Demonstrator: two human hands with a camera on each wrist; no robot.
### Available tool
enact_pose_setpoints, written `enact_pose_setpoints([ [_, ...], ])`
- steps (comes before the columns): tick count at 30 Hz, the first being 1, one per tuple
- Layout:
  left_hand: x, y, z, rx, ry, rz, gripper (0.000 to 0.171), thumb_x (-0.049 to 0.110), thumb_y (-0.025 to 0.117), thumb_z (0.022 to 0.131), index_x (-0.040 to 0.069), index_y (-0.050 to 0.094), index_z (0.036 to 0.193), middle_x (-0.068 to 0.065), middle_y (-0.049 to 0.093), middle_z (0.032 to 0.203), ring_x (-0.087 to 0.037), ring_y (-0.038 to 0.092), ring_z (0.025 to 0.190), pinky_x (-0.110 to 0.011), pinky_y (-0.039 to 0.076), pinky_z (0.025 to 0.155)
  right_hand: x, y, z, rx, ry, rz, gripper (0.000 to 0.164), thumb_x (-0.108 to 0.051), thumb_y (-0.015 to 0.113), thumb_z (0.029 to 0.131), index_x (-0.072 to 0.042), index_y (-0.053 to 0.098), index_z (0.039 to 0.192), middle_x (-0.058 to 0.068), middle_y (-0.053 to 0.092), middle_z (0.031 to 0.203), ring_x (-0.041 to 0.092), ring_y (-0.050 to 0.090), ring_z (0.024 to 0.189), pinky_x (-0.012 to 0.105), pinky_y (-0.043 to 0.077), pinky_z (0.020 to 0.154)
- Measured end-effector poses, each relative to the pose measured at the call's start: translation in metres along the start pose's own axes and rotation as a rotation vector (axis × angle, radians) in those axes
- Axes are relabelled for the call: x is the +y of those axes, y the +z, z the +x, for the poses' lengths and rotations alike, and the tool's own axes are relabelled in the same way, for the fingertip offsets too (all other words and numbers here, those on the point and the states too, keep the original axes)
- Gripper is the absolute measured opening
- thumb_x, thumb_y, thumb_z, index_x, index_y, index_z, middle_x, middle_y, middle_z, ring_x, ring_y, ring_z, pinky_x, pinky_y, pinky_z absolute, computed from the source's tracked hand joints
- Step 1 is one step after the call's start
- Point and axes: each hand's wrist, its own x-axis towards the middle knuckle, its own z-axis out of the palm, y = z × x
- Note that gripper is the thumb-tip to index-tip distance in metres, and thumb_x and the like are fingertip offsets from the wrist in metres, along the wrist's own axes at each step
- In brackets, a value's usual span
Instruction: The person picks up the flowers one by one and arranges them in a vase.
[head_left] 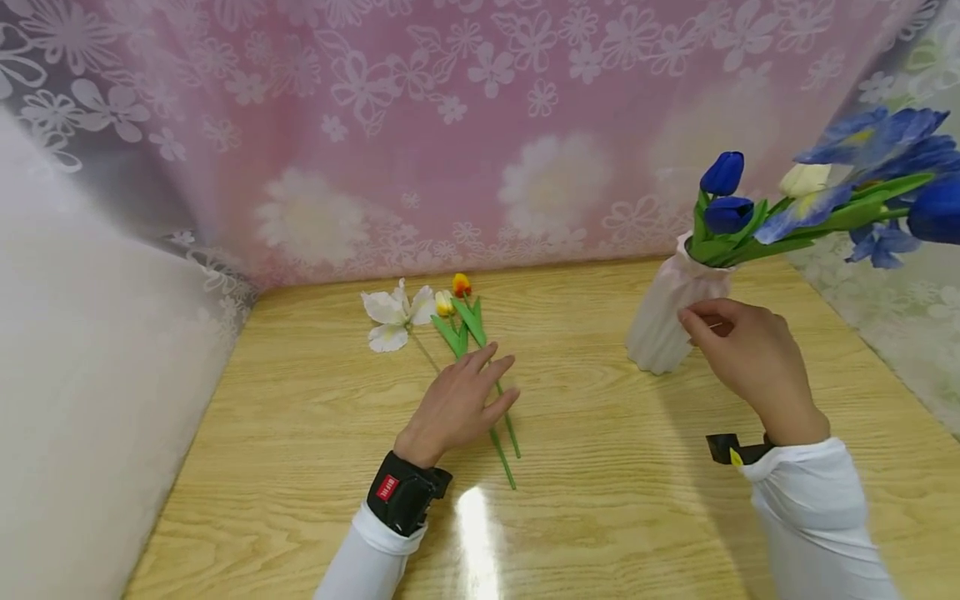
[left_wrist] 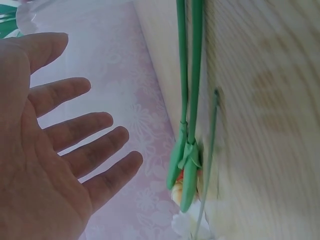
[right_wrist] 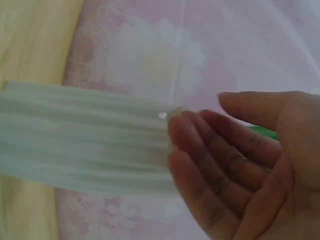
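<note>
On the table, a yellow-and-white tulip (head_left: 444,303) and an orange-red tulip (head_left: 462,285) lie side by side with green stems (left_wrist: 196,70). Left of them is a white flower (head_left: 387,313) on a thin stem. My left hand (head_left: 456,408) hovers over the stems, fingers spread and holding nothing; the left wrist view shows it apart from them. A white ribbed vase (head_left: 660,329) stands upright at the right, holding blue tulips (head_left: 723,173) and blue irises (head_left: 873,137). My right hand (head_left: 761,362) is beside the vase, fingers loosely bent, with nothing between thumb and fingers. Whether its fingertips touch the vase I cannot tell.
A pink flowered curtain (head_left: 450,167) hangs along the table's back edge. Pale cloth (head_left: 90,350) borders the left side, and a patterned one (head_left: 915,325) the right. The wooden table (head_left: 300,483) reflects light near the front. The vase's flowers lean far to the right.
</note>
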Motion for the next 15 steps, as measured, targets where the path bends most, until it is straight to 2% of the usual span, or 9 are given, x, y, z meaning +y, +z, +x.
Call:
enact_pose_setpoints([
  [4,-0.007,-0.002,-0.006,0.007,-0.024,0.01,0.049,0.041,0.049,0.099,0.014,0.05,0.14,-0.015,0.042,0.144,-0.031,0.045,0.127,-0.049,0.042,0.096,-0.003,0.019,0.003,-0.071,-0.052,0.049,0.047,-0.044,0.049,0.099,-0.003,0.066,0.117,0.011,0.071,0.089,0.031,0.065,0.082,0.045,0.047,0.066],
  [9,-0.015,-0.005,-0.014,0.01,-0.053,0.001,0.047,0.038,0.051,0.099,0.012,0.052,0.138,-0.017,0.042,0.144,-0.034,0.045,0.126,-0.05,0.042,0.095,-0.009,0.045,0.006,-0.185,-0.061,0.079,0.05,-0.047,0.047,0.098,-0.005,0.066,0.117,0.007,0.07,0.091,0.025,0.064,0.082,0.037,0.047,0.064],
  [15,-0.024,-0.007,-0.025,0.006,-0.094,0.011,0.048,0.039,0.052,0.098,0.012,0.053,0.137,-0.017,0.043,0.143,-0.034,0.046,0.125,-0.049,0.043,0.095,-0.02,0.08,0.011,-0.281,-0.066,0.079,0.051,-0.051,0.047,0.097,-0.008,0.066,0.117,0.006,0.07,0.092,0.024,0.064,0.085,0.039,0.05,0.067],
])
